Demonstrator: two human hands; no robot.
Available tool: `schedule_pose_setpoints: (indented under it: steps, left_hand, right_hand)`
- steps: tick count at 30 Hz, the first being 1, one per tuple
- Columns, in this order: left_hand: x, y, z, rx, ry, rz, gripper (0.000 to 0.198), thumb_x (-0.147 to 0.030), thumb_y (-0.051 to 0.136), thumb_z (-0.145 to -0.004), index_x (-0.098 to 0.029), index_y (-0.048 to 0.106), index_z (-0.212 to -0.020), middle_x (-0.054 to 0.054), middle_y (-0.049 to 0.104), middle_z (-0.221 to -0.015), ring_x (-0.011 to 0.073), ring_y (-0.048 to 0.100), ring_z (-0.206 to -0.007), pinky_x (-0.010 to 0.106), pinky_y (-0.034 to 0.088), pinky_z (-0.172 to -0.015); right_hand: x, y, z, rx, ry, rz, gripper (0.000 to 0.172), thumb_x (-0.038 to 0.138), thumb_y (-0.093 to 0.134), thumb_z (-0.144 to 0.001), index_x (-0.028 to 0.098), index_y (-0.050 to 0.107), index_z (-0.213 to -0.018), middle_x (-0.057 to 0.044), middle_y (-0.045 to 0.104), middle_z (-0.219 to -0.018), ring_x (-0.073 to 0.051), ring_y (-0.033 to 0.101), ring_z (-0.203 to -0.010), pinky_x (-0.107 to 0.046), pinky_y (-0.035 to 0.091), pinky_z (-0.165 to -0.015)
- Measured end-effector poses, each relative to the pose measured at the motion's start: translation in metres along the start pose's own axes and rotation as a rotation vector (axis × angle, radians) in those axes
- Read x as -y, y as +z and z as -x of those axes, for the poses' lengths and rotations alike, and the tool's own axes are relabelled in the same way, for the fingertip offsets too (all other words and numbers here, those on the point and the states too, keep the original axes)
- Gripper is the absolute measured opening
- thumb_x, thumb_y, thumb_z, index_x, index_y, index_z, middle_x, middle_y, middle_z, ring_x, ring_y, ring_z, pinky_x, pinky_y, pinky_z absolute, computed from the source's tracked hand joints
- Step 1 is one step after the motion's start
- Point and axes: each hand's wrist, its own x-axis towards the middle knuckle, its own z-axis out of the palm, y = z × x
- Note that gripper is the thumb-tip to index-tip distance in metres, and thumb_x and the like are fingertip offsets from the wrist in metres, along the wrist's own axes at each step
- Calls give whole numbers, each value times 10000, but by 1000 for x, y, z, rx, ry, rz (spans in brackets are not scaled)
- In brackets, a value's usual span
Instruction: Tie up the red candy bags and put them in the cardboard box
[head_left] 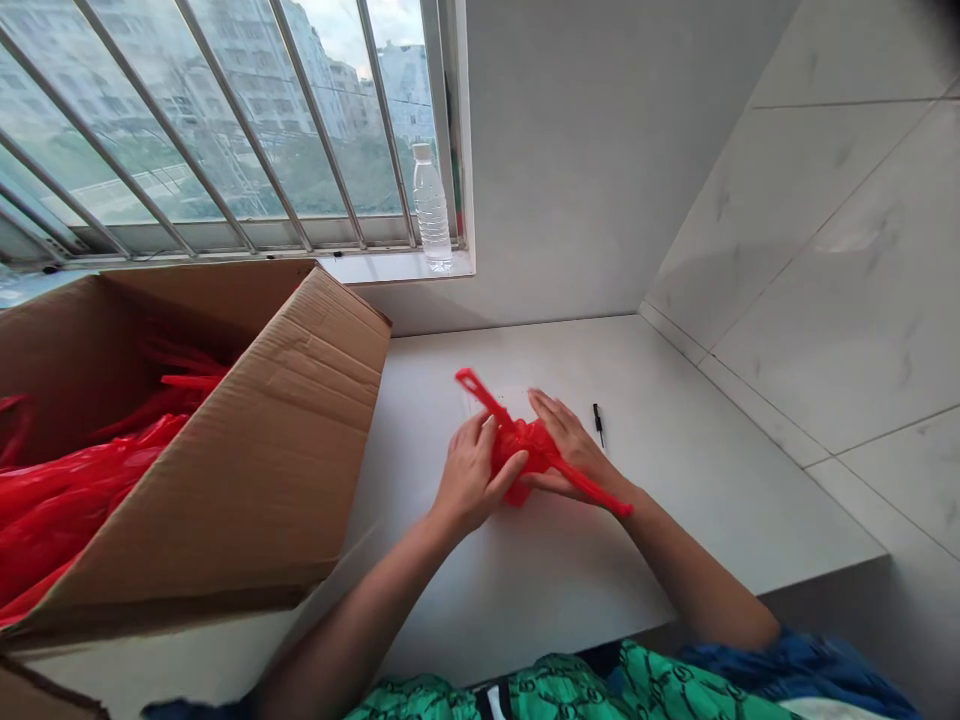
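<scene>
A red plastic bag (523, 445) is bunched up between my two hands, just over the white table. One twisted handle loop sticks out toward the upper left; the other strip runs to the lower right across my right wrist. My left hand (471, 468) grips the bag from the left, its thumb lying over the front of it. On the other side my right hand (574, 448) presses against the bunch, fingers pointing up and thumb below. Part of the bag is hidden behind the fingers.
A large open cardboard box (247, 450) with red plastic bags (97, 490) inside stands at the left. A black pen (598, 420) lies beyond my right hand on the white table (697, 450). A clear bottle (431, 210) stands on the sill by the barred window.
</scene>
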Motion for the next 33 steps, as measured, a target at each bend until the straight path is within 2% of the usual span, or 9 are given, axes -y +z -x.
schedule_pose_setpoints:
  steps: [2,4,7,10,19,26,29,31,33]
  left_hand:
    - [-2,12,-14,6,70,-80,538,-446,437,-991,-188,423,-1464,154,429,-1528,295,405,-1402,477,308,-1160]
    - [6,23,-21,38,82,-157,540,-390,378,-1015,-181,354,-1512,139,368,-1581,273,347,-1453,473,266,-1189]
    - [26,37,-18,116,69,-270,567,-372,361,-1019,-163,308,-1543,134,322,-1609,262,275,-1499,490,199,-1221]
    - [37,47,-10,144,79,-336,579,-379,347,-1024,-156,292,-1556,122,293,-1619,253,238,-1515,489,145,-1242]
    - [40,57,-9,174,52,-331,585,-405,325,-1035,-124,317,-1547,122,306,-1611,246,257,-1509,473,161,-1248]
    - [40,58,-10,163,21,-263,548,-398,352,-1025,-153,388,-1513,123,406,-1565,255,334,-1476,488,194,-1234]
    - [39,58,-10,149,6,-237,507,-394,377,-1018,-150,466,-1454,129,467,-1525,257,369,-1455,491,206,-1228]
    - [36,56,-5,141,-8,-210,463,-399,419,-1007,-157,533,-1385,125,504,-1496,254,391,-1439,481,213,-1225]
    - [32,49,5,122,-20,-171,413,-405,462,-994,-169,588,-1309,124,523,-1475,253,415,-1416,464,239,-1214]
  right_hand:
    - [-4,17,-20,17,-69,-3,956,500,594,-901,188,18,-1598,-168,260,-1621,-290,217,-1511,-541,191,-1236]
    - [-13,33,-27,61,-49,14,926,511,587,-889,179,84,-1592,-175,295,-1606,-289,233,-1506,-540,195,-1232]
    - [-25,53,-18,146,46,68,879,529,578,-883,124,201,-1567,-210,314,-1590,-307,234,-1504,-533,217,-1224]
    - [-29,64,-4,182,113,119,859,536,561,-893,89,239,-1553,-218,335,-1578,-311,217,-1509,-528,213,-1225]
    - [-27,66,-2,230,102,116,857,539,565,-882,113,247,-1554,-175,342,-1588,-291,245,-1500,-511,208,-1227]
    - [-26,65,-3,229,81,96,799,507,559,-892,120,286,-1536,-185,400,-1549,-305,304,-1471,-525,226,-1215]
    - [-25,67,-3,213,82,101,768,498,569,-886,120,334,-1512,-190,430,-1528,-314,327,-1459,-530,243,-1208]
    - [-24,66,0,180,72,79,717,498,565,-890,123,391,-1476,-199,469,-1497,-330,374,-1431,-547,291,-1181]
    - [-22,62,4,152,41,6,629,499,562,-900,139,472,-1409,-198,546,-1426,-337,487,-1346,-545,396,-1111]
